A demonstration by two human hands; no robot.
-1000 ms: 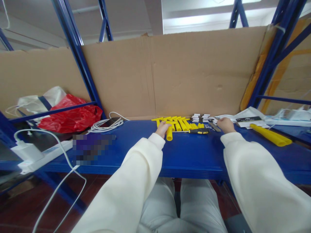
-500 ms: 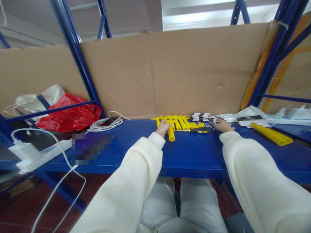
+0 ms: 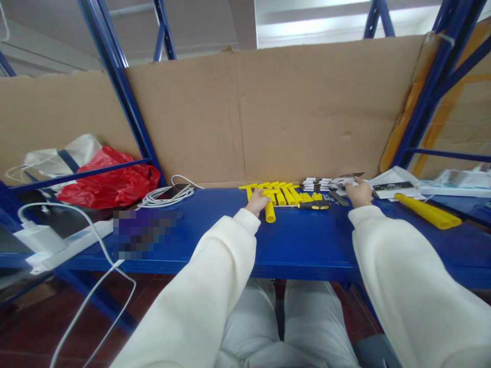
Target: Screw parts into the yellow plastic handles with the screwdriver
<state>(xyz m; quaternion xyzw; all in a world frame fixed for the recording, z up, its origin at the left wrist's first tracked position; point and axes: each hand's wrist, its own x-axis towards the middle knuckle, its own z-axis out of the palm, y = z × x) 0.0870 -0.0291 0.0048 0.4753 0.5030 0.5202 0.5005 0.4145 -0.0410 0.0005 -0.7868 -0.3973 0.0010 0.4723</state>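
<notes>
Handle (image 3: pixel 270 213), yellow, in the left hand (image 3: pixel 256 204), mostly to its right

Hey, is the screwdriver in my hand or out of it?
Out: the screwdriver lies on the blue table between the left hand and right hand, gripped by neither.

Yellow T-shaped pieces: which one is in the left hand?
The frontmost piece, whose round end juts out ahead of the rest; the left hand grips it, while the other pieces lie farther back.
</notes>
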